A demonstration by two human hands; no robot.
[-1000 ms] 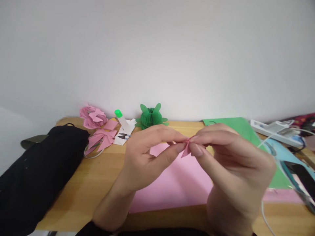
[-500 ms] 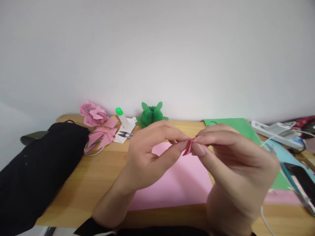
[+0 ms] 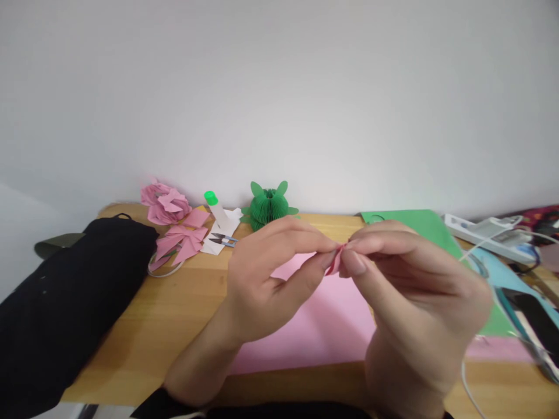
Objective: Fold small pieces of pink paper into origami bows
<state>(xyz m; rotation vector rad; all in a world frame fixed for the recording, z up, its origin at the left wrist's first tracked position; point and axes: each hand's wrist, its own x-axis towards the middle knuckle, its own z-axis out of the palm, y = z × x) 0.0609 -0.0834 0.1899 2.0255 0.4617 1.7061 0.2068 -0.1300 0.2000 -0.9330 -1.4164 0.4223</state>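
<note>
Between my two hands is a small folded piece of pink paper (image 3: 334, 265), showing a darker pink side along one edge. Thumb and forefinger of my left hand (image 3: 273, 279) pinch it from the left. On the other side, the thumb and fingers of my right hand (image 3: 419, 291) grip it, and the fingertips of both hands nearly meet. Part of the folded paper is hidden by the fingers. Below my hands, a large pink sheet (image 3: 314, 331) lies flat on the wooden table (image 3: 174, 314).
At the back left are a crumpled pink paper flower (image 3: 166, 202), pink paper pieces (image 3: 181, 241), a green-capped glue stick (image 3: 217, 209) and small snips (image 3: 223, 239). A green honeycomb paper figure (image 3: 269, 206) stands by the wall. Black cloth bag (image 3: 78, 291) left; green sheet (image 3: 410, 220), power strip (image 3: 493, 238), phone (image 3: 539, 320) right.
The folded pink paper has turned slightly between my fingertips, showing more of its lighter side. Both hands stay in nearly the same place.
</note>
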